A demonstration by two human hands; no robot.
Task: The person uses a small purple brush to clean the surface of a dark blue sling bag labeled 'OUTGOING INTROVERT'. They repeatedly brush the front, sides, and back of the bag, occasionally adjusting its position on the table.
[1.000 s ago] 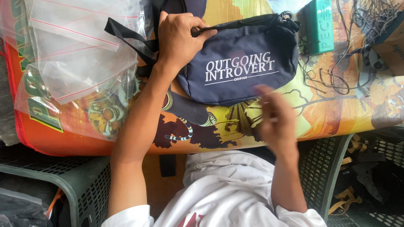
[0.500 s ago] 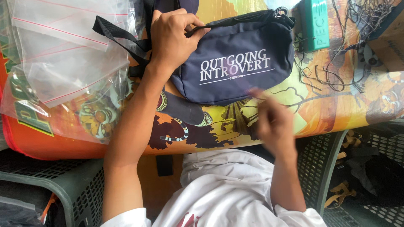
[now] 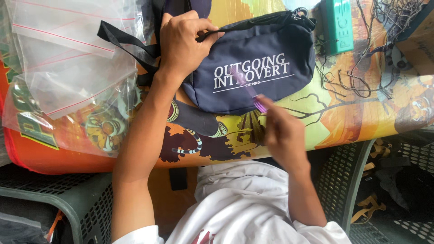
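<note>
Pouch point(image 3: 253, 68) of navy cloth, with white lettering on its face, lies flat on the colourfully printed table point(image 3: 361, 113), its long side running left to right, straight ahead of the person's chest. The left hand point(image 3: 183, 43) is on the pouch's upper left corner, fingers curled shut around the zip edge where the black strap point(image 3: 124, 45) leaves the pouch. The right hand point(image 3: 282, 131) sits just below the pouch's lower edge, closer to the body, loosely closed with thumb and fingers pinching a small purple item point(image 3: 258, 103) whose tip points up at the pouch and overlaps its bottom hem; what that item is cannot be told from the blur. So the pouch lies just beyond the right hand and already under the left. Left of the pouch a heap of clear zip bags point(image 3: 68, 58) covers the table. Right of the pouch stand a teal box point(image 3: 339, 25) and a tangle of dark cords point(image 3: 361, 63).
</note>
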